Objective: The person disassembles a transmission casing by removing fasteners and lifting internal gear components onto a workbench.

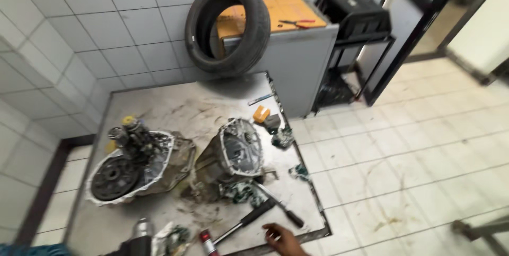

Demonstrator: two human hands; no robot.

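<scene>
Our right hand (282,238) rests loosely open, holding nothing, at the metal table's (175,102) front edge, just beside the black-handled ratchet wrench (245,220). We see two gearbox housings (233,152) mid-table.

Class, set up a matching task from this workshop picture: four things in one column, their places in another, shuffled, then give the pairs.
Things:
1. tyre
2. pliers
3. hand
4. gear assembly

Places:
A. left part of the metal floor plate
B. leaning on the tiled wall
C. bottom edge, beside the black-handled tool
D. on the cardboard atop the grey cabinet

Pairs: 1-B, 2-D, 3-C, 4-A
</scene>
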